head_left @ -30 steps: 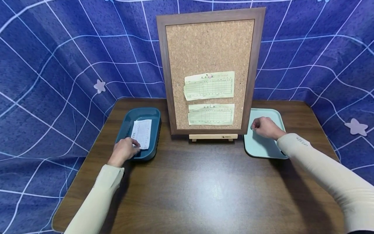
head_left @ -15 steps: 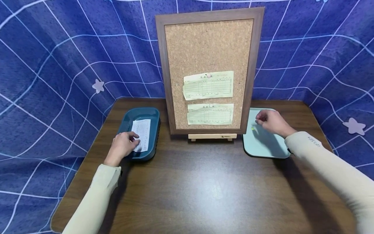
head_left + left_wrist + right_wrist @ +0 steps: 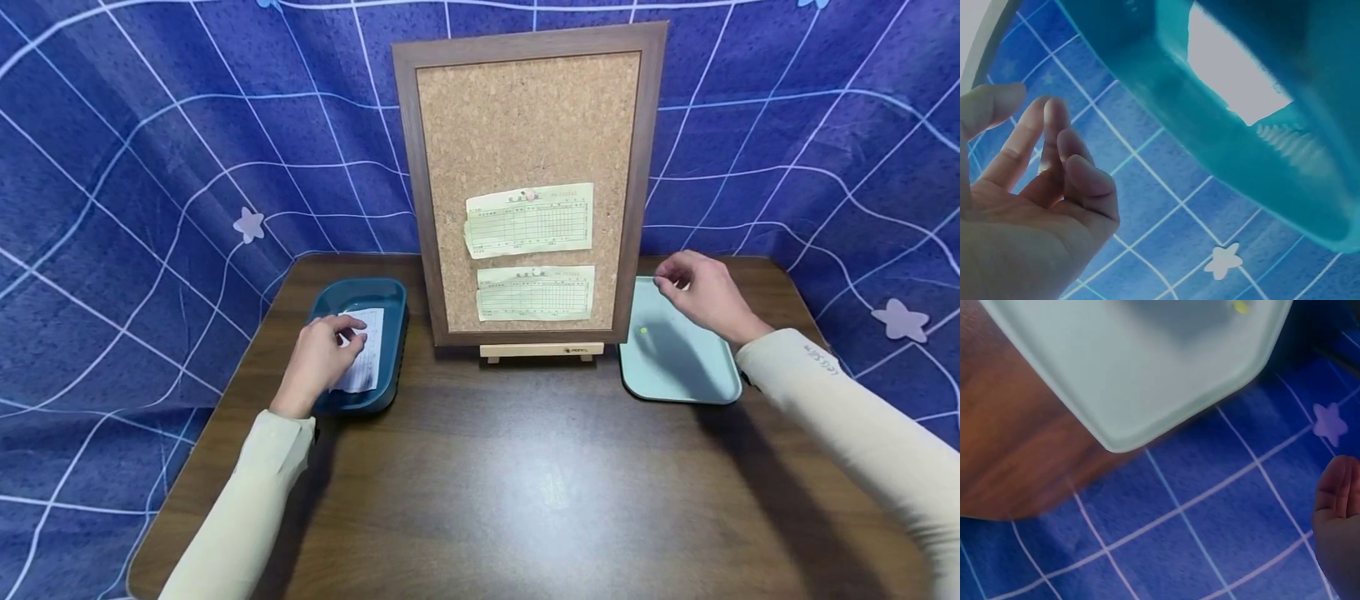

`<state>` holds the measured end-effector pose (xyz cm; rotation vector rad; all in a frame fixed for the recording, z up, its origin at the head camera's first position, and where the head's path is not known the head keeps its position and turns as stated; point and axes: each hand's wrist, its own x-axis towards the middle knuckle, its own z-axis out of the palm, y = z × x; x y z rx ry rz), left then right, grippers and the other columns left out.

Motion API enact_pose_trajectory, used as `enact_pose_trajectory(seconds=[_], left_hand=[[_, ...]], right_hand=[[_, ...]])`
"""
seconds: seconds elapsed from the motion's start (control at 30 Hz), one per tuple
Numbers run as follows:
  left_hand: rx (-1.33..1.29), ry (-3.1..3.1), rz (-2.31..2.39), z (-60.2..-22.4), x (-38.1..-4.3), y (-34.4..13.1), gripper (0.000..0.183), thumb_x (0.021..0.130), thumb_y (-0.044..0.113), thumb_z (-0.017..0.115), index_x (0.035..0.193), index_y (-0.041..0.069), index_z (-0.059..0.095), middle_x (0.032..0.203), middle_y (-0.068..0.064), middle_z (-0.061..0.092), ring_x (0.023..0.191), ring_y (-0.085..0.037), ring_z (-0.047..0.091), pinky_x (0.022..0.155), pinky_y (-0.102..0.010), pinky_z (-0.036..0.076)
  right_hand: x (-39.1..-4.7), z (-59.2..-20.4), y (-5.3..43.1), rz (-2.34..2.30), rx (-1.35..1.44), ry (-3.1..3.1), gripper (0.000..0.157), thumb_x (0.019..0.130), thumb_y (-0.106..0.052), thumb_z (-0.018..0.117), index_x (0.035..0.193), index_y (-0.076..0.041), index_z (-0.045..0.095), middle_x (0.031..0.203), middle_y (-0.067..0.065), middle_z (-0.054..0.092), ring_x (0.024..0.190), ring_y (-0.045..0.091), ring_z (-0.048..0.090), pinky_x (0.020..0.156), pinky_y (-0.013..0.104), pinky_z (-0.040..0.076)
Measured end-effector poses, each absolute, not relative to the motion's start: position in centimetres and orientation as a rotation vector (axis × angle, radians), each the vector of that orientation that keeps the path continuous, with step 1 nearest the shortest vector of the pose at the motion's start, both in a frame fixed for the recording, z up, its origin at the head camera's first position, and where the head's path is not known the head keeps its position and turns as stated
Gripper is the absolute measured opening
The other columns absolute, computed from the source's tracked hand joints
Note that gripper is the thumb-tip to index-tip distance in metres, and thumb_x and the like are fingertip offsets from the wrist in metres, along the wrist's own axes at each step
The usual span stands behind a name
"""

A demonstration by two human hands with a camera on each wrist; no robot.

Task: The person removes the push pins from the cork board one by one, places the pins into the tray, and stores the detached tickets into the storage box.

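My left hand [image 3: 318, 358] hovers over the blue tray [image 3: 402, 333], near a white printed slip [image 3: 367, 358] lying in it. In the left wrist view its thumb stands apart from loosely bent fingers [image 3: 1079, 150], with nothing between them; the slip [image 3: 1225, 65] lies away from the hand. My right hand [image 3: 701, 292] is above the far part of the pale green tray [image 3: 690, 367], thumb and fingertips close together. Whether they pinch something small cannot be seen; the right wrist view cuts that hand off. A tiny yellow-green piece [image 3: 643, 331] lies on the pale tray.
Between the trays a framed cork board [image 3: 525, 125] stands on a small wooden stand [image 3: 542, 350]. Two green printed slips, the upper [image 3: 528, 221] and the lower [image 3: 536, 296], are pinned to it. Blue patterned cloth [image 3: 187, 167] surrounds the brown table [image 3: 487, 467].
My right hand has risen from the pale tray and moved toward its back, uncovering the tiny yellow-green piece. My left hand has lifted slightly and shifted away from me; the slip stays in the tray.
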<state>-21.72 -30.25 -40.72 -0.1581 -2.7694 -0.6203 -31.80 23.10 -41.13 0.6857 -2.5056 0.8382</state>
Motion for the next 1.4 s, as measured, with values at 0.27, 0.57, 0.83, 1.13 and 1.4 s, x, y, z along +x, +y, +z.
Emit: enact_pose_trajectory(seconds=[0.27, 0.57, 0.83, 1.13, 1.4], left_hand=[[-0.205, -2.724, -0.69, -39.3, -22.0, -29.0, 0.019, 0.083, 0.024, 0.053, 0.094, 0.011, 0.062, 0.076, 0.001, 0.054, 0.07, -0.019, 0.045, 0.06, -0.031, 0.035], [-0.257, -2.655, -0.785, -37.4, -23.5, -26.1, 0.019, 0.083, 0.026, 0.053, 0.096, 0.012, 0.06, 0.076, 0.004, 0.052, 0.07, -0.015, 0.047, 0.062, -0.03, 0.037], [-0.304, -2.588, -0.841, -36.5, -25.0, -23.7, 0.018, 0.083, 0.026, 0.054, 0.095, 0.015, 0.059, 0.075, 0.005, 0.052, 0.068, -0.014, 0.048, 0.062, -0.027, 0.037], [-0.304, -2.497, -0.953, -35.4, -26.3, -21.9, 0.025, 0.083, 0.033, 0.052, 0.095, 0.012, 0.058, 0.074, 0.005, 0.054, 0.066, -0.009, 0.048, 0.059, -0.026, 0.037], [-0.302, -2.45, -0.994, -34.2, -28.0, -19.5, 0.023, 0.083, 0.034, 0.052, 0.092, 0.013, 0.058, 0.072, 0.004, 0.054, 0.062, -0.009, 0.047, 0.057, -0.024, 0.038]], right_hand=[[-30.9, -39.5, 22.4, 0.835, 0.721, -2.44, 0.007, 0.073, -0.007, 0.062, 0.078, -0.011, 0.06, 0.074, -0.004, 0.053, 0.064, 0.011, 0.05, 0.058, 0.019, 0.035], [-30.5, -37.8, 20.8, 0.857, 0.787, -2.365, 0.005, 0.074, -0.009, 0.062, 0.079, -0.01, 0.06, 0.073, -0.005, 0.052, 0.065, 0.008, 0.049, 0.059, 0.023, 0.038], [-30.5, -36.5, 19.5, 0.85, 0.809, -2.349, 0.006, 0.076, -0.013, 0.062, 0.081, -0.011, 0.06, 0.075, -0.005, 0.052, 0.064, 0.007, 0.046, 0.058, 0.022, 0.035], [-30.7, -35.6, 18.1, 0.823, 0.868, -2.34, 0.007, 0.076, -0.012, 0.062, 0.082, -0.01, 0.059, 0.074, -0.004, 0.051, 0.064, 0.008, 0.047, 0.058, 0.023, 0.037], [-30.9, -34.4, 16.5, 0.843, 0.912, -2.328, 0.006, 0.076, -0.009, 0.061, 0.08, -0.01, 0.059, 0.075, -0.002, 0.05, 0.065, 0.01, 0.047, 0.058, 0.025, 0.038]])
